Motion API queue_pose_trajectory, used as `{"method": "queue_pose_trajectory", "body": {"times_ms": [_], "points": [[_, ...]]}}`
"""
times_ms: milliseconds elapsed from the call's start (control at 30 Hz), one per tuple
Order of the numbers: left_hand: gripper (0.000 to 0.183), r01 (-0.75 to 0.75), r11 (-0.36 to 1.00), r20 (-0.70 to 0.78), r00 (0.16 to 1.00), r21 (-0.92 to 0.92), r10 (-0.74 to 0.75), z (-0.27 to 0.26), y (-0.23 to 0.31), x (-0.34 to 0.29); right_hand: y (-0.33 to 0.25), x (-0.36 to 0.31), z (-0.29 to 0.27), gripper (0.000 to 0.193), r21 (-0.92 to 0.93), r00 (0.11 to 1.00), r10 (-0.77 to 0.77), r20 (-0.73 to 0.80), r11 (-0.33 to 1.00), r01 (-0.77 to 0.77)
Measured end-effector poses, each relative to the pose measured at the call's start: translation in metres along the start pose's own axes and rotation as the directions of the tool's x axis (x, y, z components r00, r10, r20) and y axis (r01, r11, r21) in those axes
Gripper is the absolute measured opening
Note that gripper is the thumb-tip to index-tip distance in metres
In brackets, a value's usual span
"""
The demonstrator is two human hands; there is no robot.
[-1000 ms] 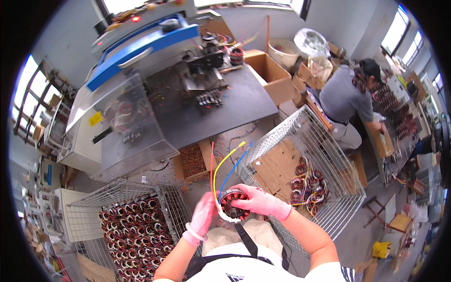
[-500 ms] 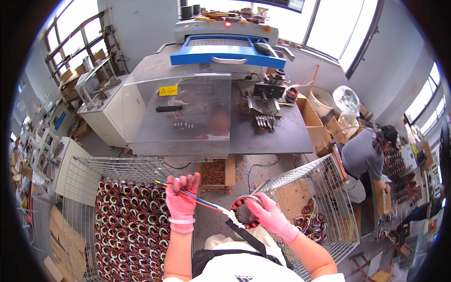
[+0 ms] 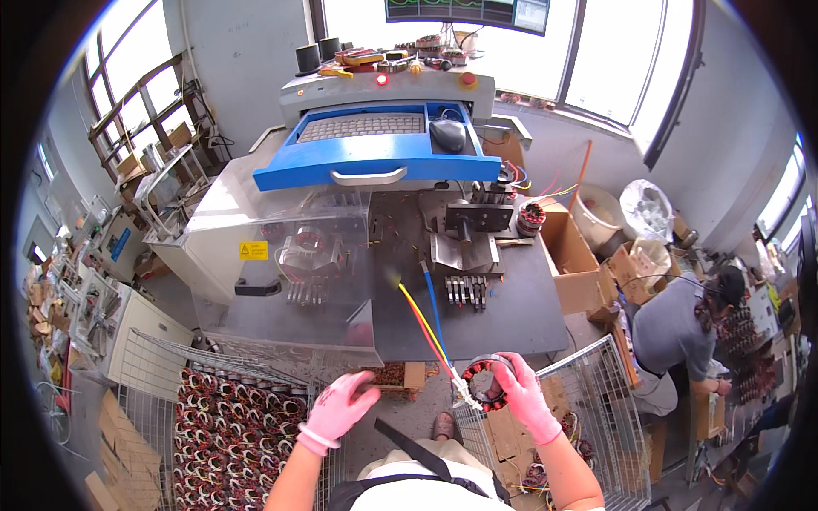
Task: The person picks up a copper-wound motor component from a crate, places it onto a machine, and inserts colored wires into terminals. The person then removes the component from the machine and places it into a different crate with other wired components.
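Note:
A ring-shaped motor stator point(image 3: 474, 372) with dark teeth and red windings is gripped at its right side by my right hand point(image 3: 527, 399), in a pink glove. From its left side a white-sleeved bundle leads into yellow, red and blue lead wires point(image 3: 432, 331), which stretch up over the table's front edge. My left hand point(image 3: 342, 407), gloved in pink too, is apart from the wires. It holds nothing, and its thumb and fingers are spread. Fixture clamps point(image 3: 466, 292) stand on the table beyond the wire ends.
A dark worktable point(image 3: 520, 317) carries a clear guard point(image 3: 281, 319) at left and a metal fixture point(image 3: 467, 247). Above it is a blue keyboard drawer point(image 3: 375, 175). Wire baskets flank me, the left one full of stators point(image 3: 230, 434). A person point(image 3: 677, 332) bends at the right.
My left hand has let go of the wires and dropped slightly. The wires have swung from pointing left to pointing up toward the table. My right hand with the stator has shifted right; the view has tilted up.

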State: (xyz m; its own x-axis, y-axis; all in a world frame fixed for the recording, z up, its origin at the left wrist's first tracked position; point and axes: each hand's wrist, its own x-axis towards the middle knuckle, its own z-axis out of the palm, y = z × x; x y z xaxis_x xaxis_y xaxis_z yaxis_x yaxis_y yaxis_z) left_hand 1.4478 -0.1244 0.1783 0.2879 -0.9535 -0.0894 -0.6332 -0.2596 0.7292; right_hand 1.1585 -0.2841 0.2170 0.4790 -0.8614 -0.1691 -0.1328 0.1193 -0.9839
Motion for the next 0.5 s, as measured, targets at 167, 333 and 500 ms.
{"method": "queue_pose_trajectory", "body": {"times_ms": [167,333,500], "points": [[0.036,-0.022,0.588,-0.063,0.997,-0.808,-0.05,0.012,0.118,0.108,0.003,0.051,-0.041,0.035,-0.087,0.999,-0.004,0.042,0.996,0.007],[0.018,0.068,0.528,-0.108,0.949,-0.847,-0.295,0.041,0.133,0.167,-0.002,0.086,-0.053,0.037,-0.092,0.997,0.025,0.067,0.996,-0.019],[0.024,0.071,0.596,-0.258,0.856,-0.8,-0.448,0.055,0.113,0.175,0.031,0.125,-0.058,0.035,-0.086,0.998,0.055,-0.013,0.995,-0.056]]}}
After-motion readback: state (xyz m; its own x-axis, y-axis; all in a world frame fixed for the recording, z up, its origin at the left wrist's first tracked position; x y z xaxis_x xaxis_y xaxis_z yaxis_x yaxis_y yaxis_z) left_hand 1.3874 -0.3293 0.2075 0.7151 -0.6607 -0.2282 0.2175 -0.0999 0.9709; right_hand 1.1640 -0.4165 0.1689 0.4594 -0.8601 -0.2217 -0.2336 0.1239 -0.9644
